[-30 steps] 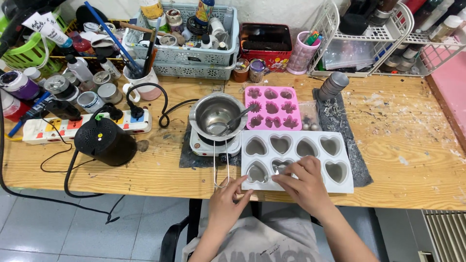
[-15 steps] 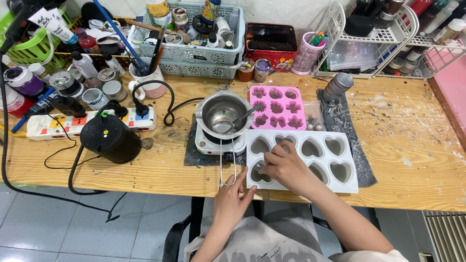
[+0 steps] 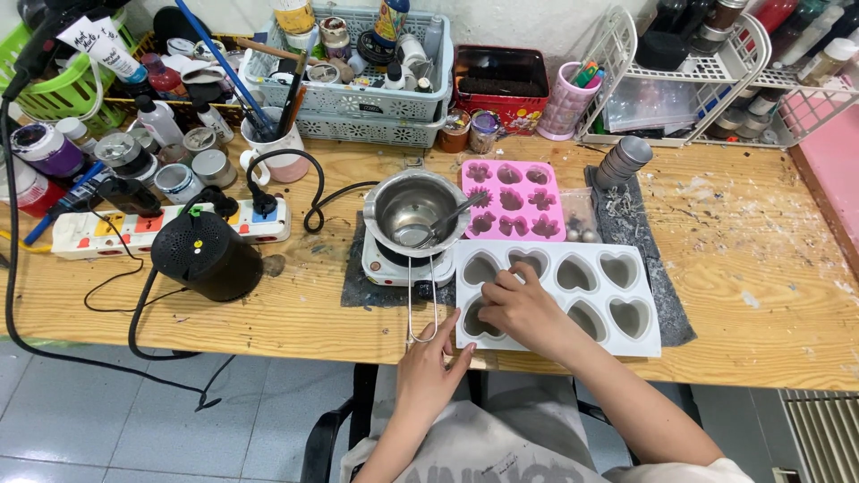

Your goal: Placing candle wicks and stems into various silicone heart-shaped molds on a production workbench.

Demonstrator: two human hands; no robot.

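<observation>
- The right hand [image 3: 523, 309] covers the middle cavity of the white heart mould [image 3: 626, 335] in the near row; what its fingers [image 3: 501, 284] pinch is too small to tell.
- The counter [image 3: 761, 268] runs off both side edges.
- The green basket [image 3: 63, 89] is cut by the top-left corner.
- The wire rack [image 3: 716, 98] is cut by the top edge.
- Both forearms leave the bottom edge.

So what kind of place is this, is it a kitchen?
More likely a home craft bench, perhaps for candle or soap making. A small metal pot sits on a little hot plate, beside a pink flower mould and a white heart mould that the right hand reaches into.
</observation>
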